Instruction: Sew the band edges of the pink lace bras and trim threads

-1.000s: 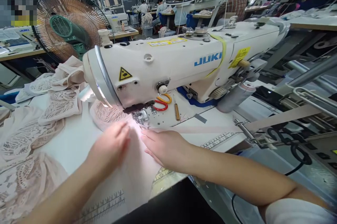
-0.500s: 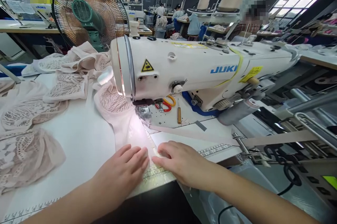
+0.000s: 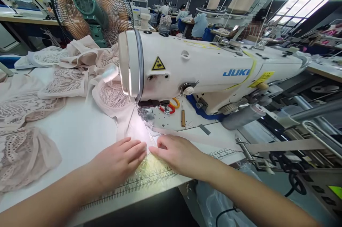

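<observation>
A pale pink lace bra piece (image 3: 113, 95) lies at the left of the sewing machine (image 3: 208, 67), its smooth fabric (image 3: 137, 129) running from the needle area toward me. My left hand (image 3: 120, 159) rests on the near end of this fabric, fingers together and pressing down. Close to its right, my right hand (image 3: 173, 152) is closed in a pinch at the fabric's right edge. A narrow pale strip (image 3: 192, 136) runs from the needle area to a metal guide at the right.
Lace pieces (image 3: 26, 156) cover the table's left side. A fan (image 3: 92, 6) stands behind them. Scissors (image 3: 171, 106) and a wooden-handled tool (image 3: 183, 114) lie under the machine arm. Printed rulers (image 3: 133, 183) line the near edge. People sit in the background.
Both hands have moved slightly forward along the fabric, toward the needle area. More of the ruler and near table edge shows. The camera view has shifted slightly.
</observation>
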A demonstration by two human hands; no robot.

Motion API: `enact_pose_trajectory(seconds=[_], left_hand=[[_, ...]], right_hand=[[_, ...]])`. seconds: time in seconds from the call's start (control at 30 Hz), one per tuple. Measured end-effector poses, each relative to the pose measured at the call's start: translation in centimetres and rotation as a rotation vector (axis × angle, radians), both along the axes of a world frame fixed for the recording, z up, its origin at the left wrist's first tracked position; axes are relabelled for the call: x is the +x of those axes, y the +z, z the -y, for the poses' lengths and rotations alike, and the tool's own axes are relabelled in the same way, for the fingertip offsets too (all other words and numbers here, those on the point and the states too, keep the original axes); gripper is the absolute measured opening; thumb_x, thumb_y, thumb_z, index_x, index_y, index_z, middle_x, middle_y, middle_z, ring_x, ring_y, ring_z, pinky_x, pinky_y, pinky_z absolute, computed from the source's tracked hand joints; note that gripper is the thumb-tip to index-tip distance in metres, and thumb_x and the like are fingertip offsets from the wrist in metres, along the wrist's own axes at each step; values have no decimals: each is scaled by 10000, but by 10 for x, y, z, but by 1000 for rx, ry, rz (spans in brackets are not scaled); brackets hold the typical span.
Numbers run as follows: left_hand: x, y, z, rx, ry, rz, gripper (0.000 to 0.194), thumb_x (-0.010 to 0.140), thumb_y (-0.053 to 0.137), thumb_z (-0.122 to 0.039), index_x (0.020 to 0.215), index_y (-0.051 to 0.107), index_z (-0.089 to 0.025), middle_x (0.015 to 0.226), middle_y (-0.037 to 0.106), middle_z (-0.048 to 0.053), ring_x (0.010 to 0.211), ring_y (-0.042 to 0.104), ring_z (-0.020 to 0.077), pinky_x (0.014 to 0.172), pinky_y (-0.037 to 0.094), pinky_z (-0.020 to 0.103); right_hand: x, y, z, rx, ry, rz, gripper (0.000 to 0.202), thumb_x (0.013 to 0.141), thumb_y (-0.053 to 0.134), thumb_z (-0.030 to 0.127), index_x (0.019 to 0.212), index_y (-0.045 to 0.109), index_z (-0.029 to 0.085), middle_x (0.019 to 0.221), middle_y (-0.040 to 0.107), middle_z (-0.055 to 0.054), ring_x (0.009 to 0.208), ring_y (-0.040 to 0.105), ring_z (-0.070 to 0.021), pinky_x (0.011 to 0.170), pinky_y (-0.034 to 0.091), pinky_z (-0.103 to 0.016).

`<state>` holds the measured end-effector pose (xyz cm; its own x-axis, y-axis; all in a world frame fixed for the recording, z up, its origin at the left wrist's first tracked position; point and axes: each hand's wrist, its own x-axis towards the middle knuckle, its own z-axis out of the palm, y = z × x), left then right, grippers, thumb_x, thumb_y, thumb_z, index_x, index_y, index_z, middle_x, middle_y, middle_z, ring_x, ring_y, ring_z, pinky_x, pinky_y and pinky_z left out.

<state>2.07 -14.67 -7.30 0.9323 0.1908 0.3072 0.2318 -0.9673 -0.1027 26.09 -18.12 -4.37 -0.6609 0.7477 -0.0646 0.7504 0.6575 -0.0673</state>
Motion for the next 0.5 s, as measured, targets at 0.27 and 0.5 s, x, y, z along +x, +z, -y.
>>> enact_pose_trajectory(seconds=[0.27, 0.5], left_hand=[[-5, 12, -23, 57, -21, -94, 352, 942, 355, -97, 1180, 608, -149, 1207, 655, 101, 1065, 598, 245, 894, 495, 404], [-7, 17, -39, 48, -15, -73, 381, 955, 329, -90, 1211, 599, -170, 1192, 662, 96, 1072, 595, 230, 922, 481, 393]], right_hand=[[-8, 5, -18, 20, -35, 99, 261, 835, 464, 116, 1039, 598, 210, 735, 481, -16, 592, 289, -132, 508, 124, -283], [-15, 11, -29, -25, -93, 170, 278, 872, 425, 151, 1102, 561, 230, 705, 539, -1, 487, 236, -111, 484, 121, -275]])
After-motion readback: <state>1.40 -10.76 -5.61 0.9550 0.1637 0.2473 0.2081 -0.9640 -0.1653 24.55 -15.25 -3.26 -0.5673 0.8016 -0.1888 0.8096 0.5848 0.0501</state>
